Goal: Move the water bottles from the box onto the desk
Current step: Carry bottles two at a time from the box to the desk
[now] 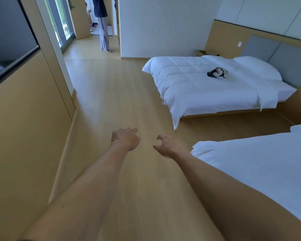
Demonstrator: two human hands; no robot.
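Left grip (pixel 126 138) and right grip (pixel 165 145): loosely curled, holding nothing, above pale wooden floor (pixel 122 94). Far beyond right grip, behind white quilted bed (pixel 198 87), open brown cardboard box (pixel 208 52); water bottles not visible.

Two bare forearms stretched over pale wooden floor (pixel 122 94), left hand (pixel 126 138) and right hand (pixel 165 145) loosely curled and empty, white-quilted bed (pixel 207 87) at two o'clock, open cardboard box (pixel 208 52) beyond it
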